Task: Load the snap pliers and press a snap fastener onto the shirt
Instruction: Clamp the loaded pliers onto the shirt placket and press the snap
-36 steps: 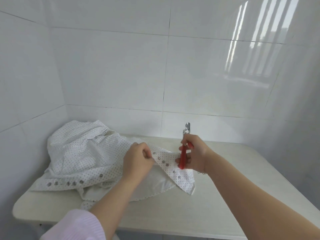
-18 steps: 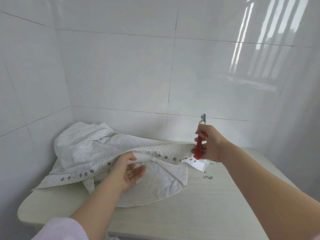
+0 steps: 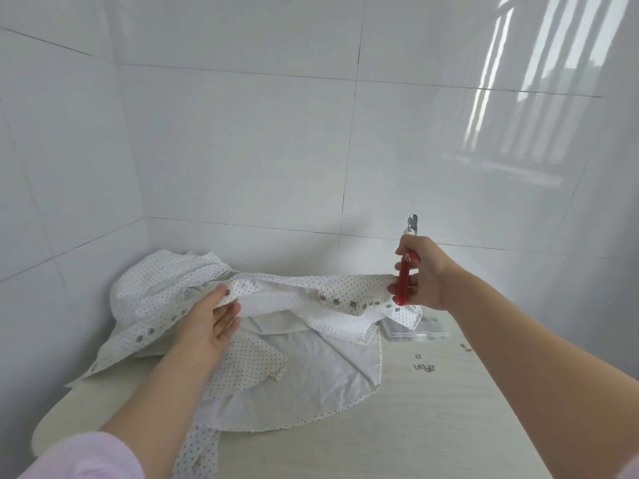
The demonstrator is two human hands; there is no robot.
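A white shirt with small dark dots [image 3: 304, 368] lies spread and crumpled over the left half of the pale table [image 3: 432, 426]. Its front edge, lined with metal snaps, is lifted and stretched between my hands. My left hand [image 3: 211, 323] rests palm-up under that edge, thumb on top of the fabric. My right hand [image 3: 420, 274] is shut on the red-handled snap pliers [image 3: 404, 281], held upright with the metal jaws [image 3: 412, 224] pointing up. The same hand's fingers pinch the right end of the shirt edge.
A clear plastic box of snap parts [image 3: 416, 331] sits on the table behind the shirt's right end. Several loose metal snaps [image 3: 424, 366] lie scattered beside it. White tiled walls close off the back and left; the table's front-left corner is rounded.
My right hand has carried the pliers and the shirt edge up and to the right, pulling the edge taut. My left hand let go of its pinch and slid under the fabric, palm up.
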